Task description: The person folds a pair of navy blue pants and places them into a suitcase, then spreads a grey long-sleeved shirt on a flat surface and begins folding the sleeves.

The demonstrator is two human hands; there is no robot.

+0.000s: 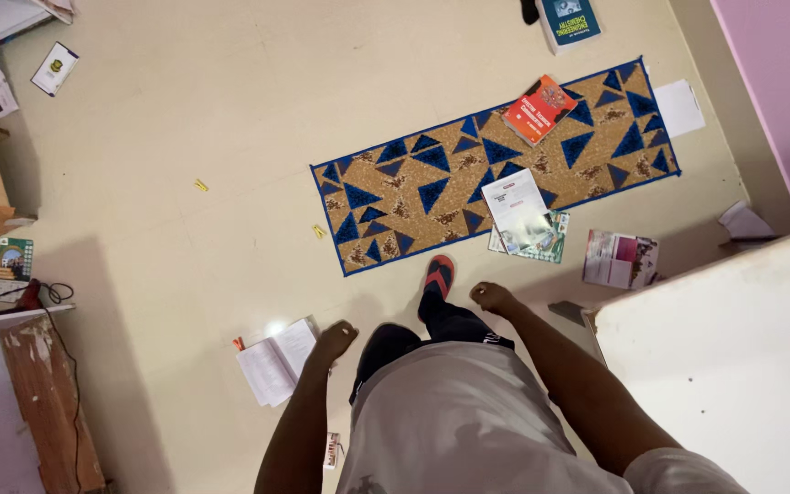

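Both my left hand [336,340] and right hand [491,296] are curled shut and empty, swinging as I walk past books [539,108] dropped on the rug [432,187].

One patterned rug [496,165], two closed books [539,108], one open notebook [278,359], two yellow pegs [200,186]

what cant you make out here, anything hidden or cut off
Head view:
- Left hand: curled, empty or not unclear.
- Right hand: fisted, palm hidden.
- Open book: page text too small.
- Green book: cut off by top edge.
- Left foot: hidden by the person's body.
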